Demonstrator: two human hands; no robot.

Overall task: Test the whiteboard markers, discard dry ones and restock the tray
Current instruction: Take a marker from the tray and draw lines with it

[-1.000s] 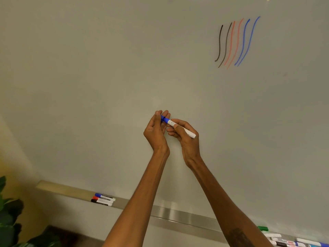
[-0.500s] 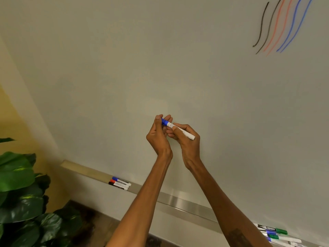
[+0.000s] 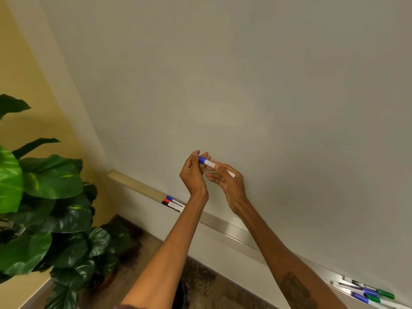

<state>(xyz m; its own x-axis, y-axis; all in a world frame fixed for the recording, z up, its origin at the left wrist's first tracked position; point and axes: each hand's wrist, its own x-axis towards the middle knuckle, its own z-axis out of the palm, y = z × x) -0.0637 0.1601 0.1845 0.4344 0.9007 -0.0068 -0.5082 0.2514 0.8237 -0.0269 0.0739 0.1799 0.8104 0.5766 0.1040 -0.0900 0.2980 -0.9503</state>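
right hand has loosened round the marker.

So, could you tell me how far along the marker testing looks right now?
Three markers lie neatly at the left end of the tray, seemingly dealt with. In hand: the blue-capped marker, left hand pinching its cap, right hand holding the barrel. A jumbled group of markers at the right end probably remains. No test strokes show.

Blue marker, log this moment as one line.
blue marker: capped | left hand: pinches cap end | right hand: holds barrel
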